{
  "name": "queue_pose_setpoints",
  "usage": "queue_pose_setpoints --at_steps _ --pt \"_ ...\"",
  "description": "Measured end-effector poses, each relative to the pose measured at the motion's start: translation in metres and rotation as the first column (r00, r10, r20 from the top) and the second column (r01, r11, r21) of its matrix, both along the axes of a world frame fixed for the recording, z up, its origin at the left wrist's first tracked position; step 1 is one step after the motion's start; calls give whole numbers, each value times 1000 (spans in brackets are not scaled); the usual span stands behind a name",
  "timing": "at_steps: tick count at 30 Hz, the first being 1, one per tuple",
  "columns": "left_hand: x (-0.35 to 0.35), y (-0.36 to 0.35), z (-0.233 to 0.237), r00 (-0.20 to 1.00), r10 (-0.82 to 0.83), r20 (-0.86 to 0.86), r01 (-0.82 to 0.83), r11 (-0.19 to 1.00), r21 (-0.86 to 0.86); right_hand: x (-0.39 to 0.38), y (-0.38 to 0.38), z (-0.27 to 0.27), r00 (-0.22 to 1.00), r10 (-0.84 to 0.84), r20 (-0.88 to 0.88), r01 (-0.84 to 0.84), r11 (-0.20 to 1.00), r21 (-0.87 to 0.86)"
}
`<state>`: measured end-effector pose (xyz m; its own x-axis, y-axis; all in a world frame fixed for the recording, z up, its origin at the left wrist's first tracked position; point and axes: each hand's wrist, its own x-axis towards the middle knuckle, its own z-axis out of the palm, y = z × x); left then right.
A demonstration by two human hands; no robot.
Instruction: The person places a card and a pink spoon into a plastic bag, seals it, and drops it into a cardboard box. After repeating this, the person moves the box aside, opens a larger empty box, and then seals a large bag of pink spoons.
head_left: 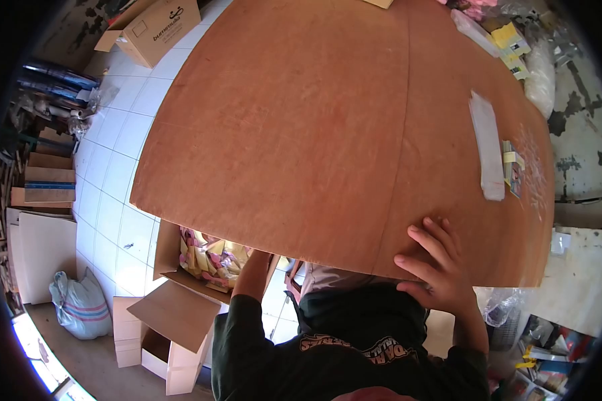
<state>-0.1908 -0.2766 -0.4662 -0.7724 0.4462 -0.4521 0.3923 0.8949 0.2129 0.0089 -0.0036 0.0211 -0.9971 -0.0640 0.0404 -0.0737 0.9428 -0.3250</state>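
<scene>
My right hand (438,264) rests at the near edge of the brown wooden table (294,134), fingers spread and nothing in them. My left forearm (251,277) reaches down beside the table's near edge, over an open cardboard box (166,248). Inside that box lie many small yellow and pink packets (211,257). The tabletop hides my left hand and its fingers, so I cannot see whether it holds anything. Farther along the right side of the table are a stack of clear plastic sleeves (487,147) and a small bundle of printed cards (512,167).
Another open carton (170,321) stands below the packet box, near a tied white plastic sack (80,304). A printed cardboard box (157,30) sits on the tiled floor at the far left. Plastic rolls and yellow packs (510,40) crowd the table's far right edge.
</scene>
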Motion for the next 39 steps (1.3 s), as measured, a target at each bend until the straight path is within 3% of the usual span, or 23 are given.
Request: queue_pose_setpoints --at_steps 5,9,12,14,17,21,23,24,26,27,28,29,31,32,35,37,39 --pt "-41 -26 -10 986 96 134 -90 995 -52 0 1 0 1000 -1 -6 1 1000 -6" --pt "-55 -38 2 955 173 241 -180 984 8 1 2 1 1000 13 -6 -13 1000 -11" --pt "1 -51 27 982 108 153 -129 983 131 3 1 -2 1000 11 -4 -11 1000 -21" --pt "57 -70 33 996 80 33 -84 989 120 2 1 -2 1000 15 -11 -15 1000 -18" --pt "137 -125 -9 995 27 -97 -32 998 -45 2 2 -1 1000 26 -1 -26 999 -21" --pt "135 -186 -18 995 -93 -44 83 978 -193 0 3 -2 1000 29 3 -29 1000 -6" --pt "114 -207 -42 998 -25 52 42 936 -350 4 0 -1 999 35 4 -35 999 -1" --pt "107 -202 -41 999 -16 49 32 937 -348 3 0 0 999 39 3 -39 999 7" --pt "86 -188 -32 970 0 244 111 891 -441 2 2 2 998 61 -5 -60 998 19" --pt "70 -172 -20 972 12 236 96 892 -441 3 2 2 999 55 -2 -54 998 13" --pt "52 -146 2 884 244 400 -30 881 -472 4 0 1 999 42 -3 -42 999 3" --pt "46 -124 25 719 449 531 -141 842 -521 4 0 2 999 43 -15 -43 999 -1" --pt "64 -87 54 812 509 285 -481 861 -165 5 0 2 999 37 -7 -37 999 8" --pt "67 -77 31 892 444 89 -432 893 -123 5 0 3 999 36 -11 -36 999 8" --pt "66 -56 51 881 473 9 -461 862 -210 8 0 5 999 34 2 -34 999 -8" --pt "56 -91 -26 904 399 155 -376 913 -157 7 0 6 999 32 18 -31 999 -16" --pt "40 -95 -56 909 384 161 -368 922 -123 8 2 7 999 45 23 -45 999 -11"
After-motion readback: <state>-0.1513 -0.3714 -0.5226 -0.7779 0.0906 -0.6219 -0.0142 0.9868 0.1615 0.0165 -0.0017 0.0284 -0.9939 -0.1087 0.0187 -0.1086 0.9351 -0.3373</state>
